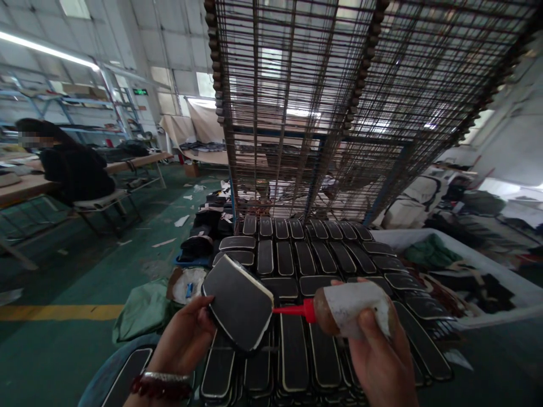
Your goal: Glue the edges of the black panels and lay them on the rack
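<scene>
Left hand [195, 330] pinches a dark panel [240, 308] by its left edge, thumb on the near face, other fingers partly hidden behind. Panel tilted, held up over rows of pads [294, 350]; pale line along its rim. Silver bangle [167, 377] and dark red beads [159, 390] at the left wrist.

Right hand [382, 350] wrapped round a bottle [356, 311], tipped on its side, pale wrap about the body, brownish contents near the neck. Red nozzle [292, 310] points left, its tip at the panel's right edge; whether it touches, cannot tell.

Pads dark, pale-rimmed, mostly oblong, laid side by side below and beyond both hands; nearer ones stacked. Wire rack [292, 107] rises behind them, many tiers. Green bag [142, 311] on the floor left of the left hand; just beside it, a tub [197, 278] with a small blue item [189, 290] inside. White bin [496, 319] at right, cloth in it. Far left, a person in dark clothes [76, 169] sits on a stool [102, 200] by a table [25, 189].
</scene>
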`<state>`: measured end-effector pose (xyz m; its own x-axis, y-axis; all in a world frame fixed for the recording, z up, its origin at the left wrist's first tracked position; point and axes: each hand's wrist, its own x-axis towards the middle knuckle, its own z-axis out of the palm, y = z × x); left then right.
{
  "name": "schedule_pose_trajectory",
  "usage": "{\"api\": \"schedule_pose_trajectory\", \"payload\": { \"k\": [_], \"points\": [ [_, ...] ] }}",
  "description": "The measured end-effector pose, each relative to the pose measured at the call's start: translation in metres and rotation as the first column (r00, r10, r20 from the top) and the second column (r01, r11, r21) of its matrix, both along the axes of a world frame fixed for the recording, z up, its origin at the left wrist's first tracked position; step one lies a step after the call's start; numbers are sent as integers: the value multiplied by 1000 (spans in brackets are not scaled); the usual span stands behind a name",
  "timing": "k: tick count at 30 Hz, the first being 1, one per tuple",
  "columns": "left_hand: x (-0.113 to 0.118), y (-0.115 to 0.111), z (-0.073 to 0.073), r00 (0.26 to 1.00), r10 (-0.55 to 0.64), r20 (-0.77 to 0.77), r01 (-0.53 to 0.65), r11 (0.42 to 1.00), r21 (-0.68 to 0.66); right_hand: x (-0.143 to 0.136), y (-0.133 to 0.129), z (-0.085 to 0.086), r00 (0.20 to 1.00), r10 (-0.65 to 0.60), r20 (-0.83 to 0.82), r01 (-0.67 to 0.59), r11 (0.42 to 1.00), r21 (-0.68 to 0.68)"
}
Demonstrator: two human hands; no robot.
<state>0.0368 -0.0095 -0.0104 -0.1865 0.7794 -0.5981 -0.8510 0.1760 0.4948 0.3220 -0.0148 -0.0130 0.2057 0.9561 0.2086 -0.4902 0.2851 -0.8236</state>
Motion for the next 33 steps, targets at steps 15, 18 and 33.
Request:
{"api": "schedule_pose_trajectory", "payload": {
  "k": [15, 18, 33],
  "points": [
    [14, 6, -4, 998, 51, 33, -50, 998, -24, -7, -4, -21, 997, 74, -12, -75, 997, -36],
    [15, 8, -3, 998, 56, 36, -55, 998, -29, -13, -8, -22, 996, 85, -39, -88, 994, -71],
    [18, 6, -5, 999, 43, -10, -43, 998, -34, -1, 23, -2, 999, -10, 33, 8, 999, 43]
  ]
}}
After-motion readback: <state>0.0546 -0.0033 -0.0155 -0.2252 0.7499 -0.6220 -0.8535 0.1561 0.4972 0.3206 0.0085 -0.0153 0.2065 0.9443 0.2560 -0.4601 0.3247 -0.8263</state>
